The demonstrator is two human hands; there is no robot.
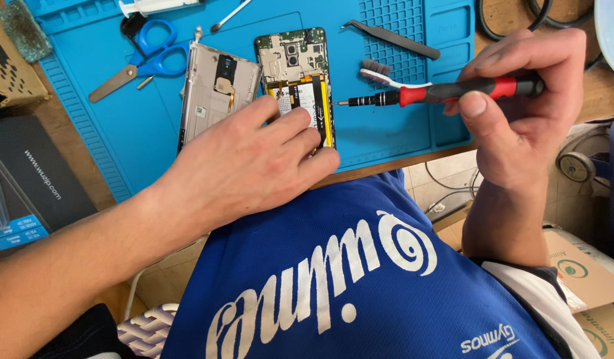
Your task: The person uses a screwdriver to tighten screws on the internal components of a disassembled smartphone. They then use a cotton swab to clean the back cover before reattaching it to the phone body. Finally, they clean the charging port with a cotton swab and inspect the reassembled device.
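Head view: left hand (254, 159) is lying flat, fingers spread, pressing on opened black smartphone with exposed battery (300, 73) on blue silicone work mat (380, 133). Right hand (520, 100) is pinching red-and-black precision screwdriver (440, 92), tip pointing at phone's right edge. Detached silver back cover (214, 90) is lying just beside the phone.

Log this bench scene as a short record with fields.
left hand: left hand rests flat on the opened smartphone with exposed battery and circuit board
right hand: right hand in a pinch grip on the red-and-black precision screwdriver, tip beside the phone's right edge
surface: blue silicone work mat
nearby: detached grey phone back cover, blue-handled scissors, dark metal tweezers, white toothbrush
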